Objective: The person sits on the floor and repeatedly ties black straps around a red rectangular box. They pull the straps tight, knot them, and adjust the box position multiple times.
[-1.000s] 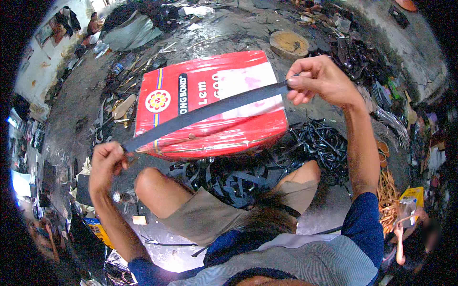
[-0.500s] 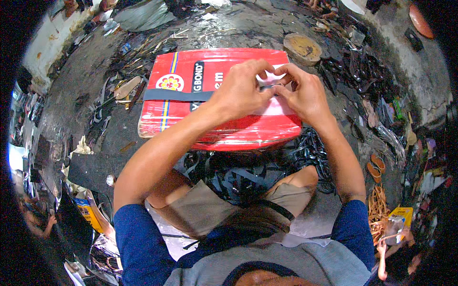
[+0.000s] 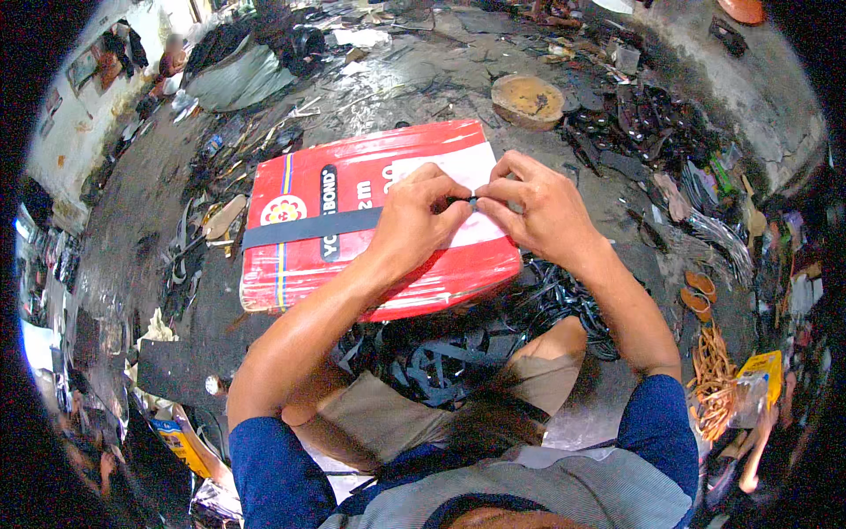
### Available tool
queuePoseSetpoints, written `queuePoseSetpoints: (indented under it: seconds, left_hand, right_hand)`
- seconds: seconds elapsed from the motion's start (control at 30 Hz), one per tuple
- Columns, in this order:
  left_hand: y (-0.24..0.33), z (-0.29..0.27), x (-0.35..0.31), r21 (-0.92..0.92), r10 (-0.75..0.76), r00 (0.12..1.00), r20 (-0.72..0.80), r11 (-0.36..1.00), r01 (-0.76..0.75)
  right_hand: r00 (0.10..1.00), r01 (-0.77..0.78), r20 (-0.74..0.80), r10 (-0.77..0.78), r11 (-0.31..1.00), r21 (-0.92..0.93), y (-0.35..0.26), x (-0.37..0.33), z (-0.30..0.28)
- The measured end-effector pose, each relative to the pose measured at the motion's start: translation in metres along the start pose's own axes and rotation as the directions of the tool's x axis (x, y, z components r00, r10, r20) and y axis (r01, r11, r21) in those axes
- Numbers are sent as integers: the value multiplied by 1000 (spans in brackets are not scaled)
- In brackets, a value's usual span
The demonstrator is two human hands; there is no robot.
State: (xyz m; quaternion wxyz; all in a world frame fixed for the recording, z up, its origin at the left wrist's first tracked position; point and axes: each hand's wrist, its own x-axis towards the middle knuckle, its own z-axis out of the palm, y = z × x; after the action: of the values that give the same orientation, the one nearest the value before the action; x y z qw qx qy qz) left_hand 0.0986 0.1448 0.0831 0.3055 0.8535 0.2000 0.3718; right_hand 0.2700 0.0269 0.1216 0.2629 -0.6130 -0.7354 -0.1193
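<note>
A red, plastic-wrapped box [image 3: 388, 291] lies before my crossed legs, with a white paper [image 3: 458, 159] on its top. Across its left half runs a flat dark grey strap [image 3: 300, 230], which disappears beneath my left hand. Over the paper, my left hand [image 3: 416, 216] and my right hand [image 3: 542, 207] meet at their fingertips. Both are closed in a pinch on a small dark piece [image 3: 471, 202], mostly covered by the fingers. I cannot make out its kind, nor whether it joins the strap.
Black straps [image 3: 441, 361] lie heaped between my legs and the box. A round wooden block [image 3: 529, 100] stands beyond the box, beside a pile of black pieces [image 3: 648, 123]. Brown cords [image 3: 712, 379] and a yellow packet [image 3: 762, 375] are at my right. Scraps litter the floor.
My fingertips have come together in a tighter pinch on the small dark piece. The view has shifted, and the box now appears lower, further left and more tilted.
</note>
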Motion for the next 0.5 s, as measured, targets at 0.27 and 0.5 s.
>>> queuePoseSetpoints:
  seconds: [0.27,0.5]
  left_hand:
    - [2,-6,0,-156,-108,991,85,980,120]
    - [1,-4,1,-183,-144,988,59,971,152]
  right_hand:
    - [999,-40,13,38,979,202,8,0,-1]
    - [987,-89,-104,124,952,292,8,-3,13]
